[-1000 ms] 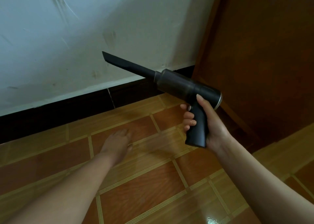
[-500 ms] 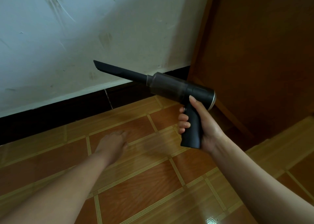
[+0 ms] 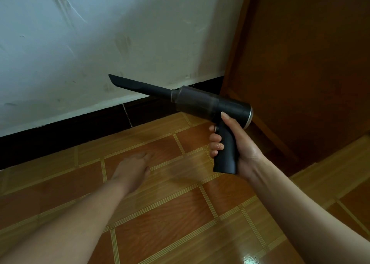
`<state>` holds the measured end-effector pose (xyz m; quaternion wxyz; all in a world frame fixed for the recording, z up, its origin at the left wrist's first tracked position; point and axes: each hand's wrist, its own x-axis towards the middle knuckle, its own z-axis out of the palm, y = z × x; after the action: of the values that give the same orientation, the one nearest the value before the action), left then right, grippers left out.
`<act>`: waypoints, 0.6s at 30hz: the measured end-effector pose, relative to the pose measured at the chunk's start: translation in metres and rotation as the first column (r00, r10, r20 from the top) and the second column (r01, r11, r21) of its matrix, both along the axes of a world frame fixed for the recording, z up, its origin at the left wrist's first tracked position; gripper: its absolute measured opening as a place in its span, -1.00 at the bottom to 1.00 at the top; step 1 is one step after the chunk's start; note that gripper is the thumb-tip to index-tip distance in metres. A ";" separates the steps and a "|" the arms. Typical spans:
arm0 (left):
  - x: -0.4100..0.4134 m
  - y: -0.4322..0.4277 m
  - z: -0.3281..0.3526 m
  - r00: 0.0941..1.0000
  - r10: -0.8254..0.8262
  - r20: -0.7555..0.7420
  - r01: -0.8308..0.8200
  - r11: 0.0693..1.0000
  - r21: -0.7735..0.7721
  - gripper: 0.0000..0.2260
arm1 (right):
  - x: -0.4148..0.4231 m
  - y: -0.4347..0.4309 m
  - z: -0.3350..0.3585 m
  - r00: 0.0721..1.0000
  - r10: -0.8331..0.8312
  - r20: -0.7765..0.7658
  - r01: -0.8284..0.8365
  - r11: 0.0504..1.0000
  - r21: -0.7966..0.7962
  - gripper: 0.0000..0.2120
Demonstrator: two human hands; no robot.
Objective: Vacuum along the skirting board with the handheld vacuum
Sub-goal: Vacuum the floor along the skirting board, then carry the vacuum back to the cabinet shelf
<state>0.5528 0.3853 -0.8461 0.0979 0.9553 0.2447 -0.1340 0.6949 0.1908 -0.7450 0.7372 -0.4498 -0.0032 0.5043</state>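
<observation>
So starting at the left: the left hand point(image 3: 132, 169) is palm-down low over the tiled floor point(image 3: 160, 223), fingers straight-ish, close together and holding nothing. I honestly can't tell if it's resting on the tile or just hovering. Past it, the dark skirting board point(image 3: 60, 137) runs along the foot of the scuffed white wall point(image 3: 100, 43), climbing from about 8 o'clock toward 2 o'clock across the view. The handheld vacuum point(image 3: 210, 103) is up in the air right of centre, and its crevice nozzle point(image 3: 140, 86) points off toward 10 o'clock, with the tip in front of the wall paint, above the skirting and not on it. The right hand point(image 3: 236, 143) has the pistol grip, fingers wrapped tight round the handle and thumb up the back. The brown wooden door point(image 3: 300, 73) fills the 2 o'clock corner. My read: this is the lining-up step, no actual vacuuming on the board yet. Next move calls for dipping the wrist so the nozzle tip drops toward 7 o'clock onto the skirting's top edge or the floor joint, then dragging it along the board.
</observation>
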 end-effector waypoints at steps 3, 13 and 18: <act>0.000 0.000 0.000 1.000 0.004 0.002 -0.004 1.000 -0.007 -0.53 | -0.001 0.000 0.001 1.000 0.008 -0.008 -0.008 1.000 0.015 -0.57; 0.003 -0.002 -0.001 1.000 0.031 0.003 -0.031 0.998 -0.055 -0.53 | 0.006 0.001 0.002 0.999 0.047 0.002 -0.047 0.998 0.031 -0.47; 0.014 -0.011 0.018 0.984 0.115 0.139 -0.081 0.969 -0.232 -0.53 | 0.012 0.001 0.028 0.991 0.103 0.090 -0.102 0.995 -0.021 -0.57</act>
<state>0.5671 0.3745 -0.8279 0.2303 0.9321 0.2669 -0.0829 0.7070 0.1915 -0.7170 0.7058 -0.4774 -0.0560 0.5203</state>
